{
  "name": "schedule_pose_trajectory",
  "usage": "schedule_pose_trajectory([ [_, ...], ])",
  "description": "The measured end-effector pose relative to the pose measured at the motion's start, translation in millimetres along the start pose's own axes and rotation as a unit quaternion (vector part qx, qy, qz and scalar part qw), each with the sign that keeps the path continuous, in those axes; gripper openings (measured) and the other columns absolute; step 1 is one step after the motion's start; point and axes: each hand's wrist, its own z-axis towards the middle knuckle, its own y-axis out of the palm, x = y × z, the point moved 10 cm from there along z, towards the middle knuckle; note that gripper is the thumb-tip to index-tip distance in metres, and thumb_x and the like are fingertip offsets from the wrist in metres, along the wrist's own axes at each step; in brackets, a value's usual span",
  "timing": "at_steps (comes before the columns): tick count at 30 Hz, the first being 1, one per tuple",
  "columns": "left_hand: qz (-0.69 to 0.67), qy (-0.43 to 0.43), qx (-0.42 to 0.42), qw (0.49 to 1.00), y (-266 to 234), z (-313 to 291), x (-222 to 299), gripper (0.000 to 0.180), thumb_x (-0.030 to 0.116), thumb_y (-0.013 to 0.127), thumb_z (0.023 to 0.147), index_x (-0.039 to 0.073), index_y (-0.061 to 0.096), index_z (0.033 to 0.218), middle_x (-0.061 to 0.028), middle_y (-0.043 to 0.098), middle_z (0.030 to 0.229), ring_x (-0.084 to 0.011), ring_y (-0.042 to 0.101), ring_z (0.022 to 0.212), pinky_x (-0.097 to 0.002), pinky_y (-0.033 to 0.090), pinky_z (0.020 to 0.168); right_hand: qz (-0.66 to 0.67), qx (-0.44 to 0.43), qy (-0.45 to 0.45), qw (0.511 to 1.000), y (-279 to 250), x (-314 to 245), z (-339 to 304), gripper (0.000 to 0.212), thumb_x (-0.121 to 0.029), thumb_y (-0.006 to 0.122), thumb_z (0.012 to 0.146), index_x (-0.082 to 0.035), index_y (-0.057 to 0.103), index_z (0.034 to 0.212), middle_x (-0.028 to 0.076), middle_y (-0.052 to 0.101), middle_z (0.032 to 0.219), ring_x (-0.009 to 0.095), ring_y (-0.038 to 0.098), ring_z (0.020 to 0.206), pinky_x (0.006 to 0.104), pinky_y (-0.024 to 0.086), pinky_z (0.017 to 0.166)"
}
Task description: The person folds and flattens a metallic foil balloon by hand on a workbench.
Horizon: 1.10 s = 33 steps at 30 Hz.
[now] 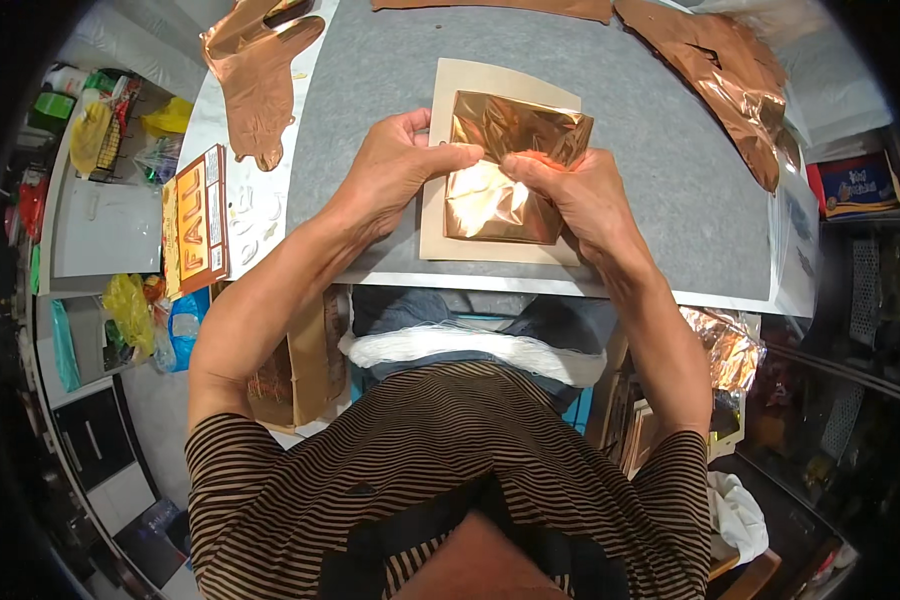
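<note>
A shiny copper-coloured foil sheet, creased and catching the light, lies over a cream card that shows around its edges. My left hand grips the left side, its thumb laid on the foil and its fingers at the card's left edge. From the right, my right hand pinches the foil with the thumb on top near the middle; its other fingers are mostly hidden behind the foil's right side. Both thumbs are close together, and the foil buckles above them. Below them is the grey mat on the table.
Copper foil pieces lie at the far left and far right of the table, with a strip at the back. A yellow-orange box stands left. Crumpled foil sits below the table's right edge. White threads lie across my lap.
</note>
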Motion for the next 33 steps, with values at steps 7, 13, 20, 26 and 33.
schedule_pose_trajectory([
  [7, 0.07, 0.02, 0.022, 0.997, -15, -17, 17, 0.056, 0.01, 0.08, 0.092, -0.008, 0.054, 0.138, -0.0141, 0.077, 0.106, -0.0187, 0.076, 0.09, -0.0281, 0.062, 0.082, 0.01, -0.009, 0.009, 1.0, -5, 12, 3, 0.031, -0.017, 0.085, 0.089, 0.006, 0.076, 0.107, 0.004, 0.073, 0.09, 0.009, 0.065, 0.075, 0.0261, 0.053, 0.064],
  [13, 0.486, 0.1, 0.188, 0.847, -166, -78, 101, 0.024, 0.016, 0.079, 0.093, -0.002, 0.076, 0.109, -0.007, 0.076, 0.086, -0.0115, 0.07, 0.078, -0.0262, 0.056, 0.07, 0.113, 0.011, -0.019, 0.993, -15, 14, -7, 0.032, -0.016, 0.085, 0.091, 0.005, 0.074, 0.112, 0.005, 0.074, 0.102, 0.01, 0.069, 0.088, 0.0267, 0.056, 0.078],
  [20, 0.549, -0.048, 0.219, 0.805, -227, -178, 68, 0.02, 0.016, 0.079, 0.089, -0.001, 0.078, 0.099, -0.004, 0.073, 0.082, -0.0098, 0.065, 0.076, -0.0306, 0.054, 0.073, 0.12, -0.005, -0.033, 0.992, -16, 19, 2, 0.026, -0.01, 0.081, 0.094, 0.002, 0.072, 0.114, 0.004, 0.075, 0.106, 0.01, 0.069, 0.092, 0.0264, 0.056, 0.083],
  [26, 0.633, -0.012, 0.219, 0.742, -206, -189, 49, 0.024, 0.022, 0.079, 0.089, 0.0, 0.078, 0.097, -0.0142, 0.076, 0.087, -0.0268, 0.071, 0.075, -0.0372, 0.054, 0.071, 0.118, 0.01, -0.051, 0.992, -16, 14, -4, 0.024, -0.007, 0.077, 0.096, 0.003, 0.07, 0.117, 0.007, 0.075, 0.107, 0.013, 0.072, 0.094, 0.0277, 0.059, 0.086],
  [33, 0.596, 0.027, 0.2, 0.777, -206, -176, 54, 0.025, 0.021, 0.076, 0.094, -0.004, 0.075, 0.096, -0.0073, 0.073, 0.084, -0.0169, 0.066, 0.073, -0.033, 0.052, 0.07, 0.149, 0.018, -0.048, 0.987, -30, 12, -9, 0.03, -0.008, 0.076, 0.097, 0.002, 0.067, 0.124, 0.007, 0.074, 0.113, 0.013, 0.071, 0.098, 0.0287, 0.058, 0.09],
])
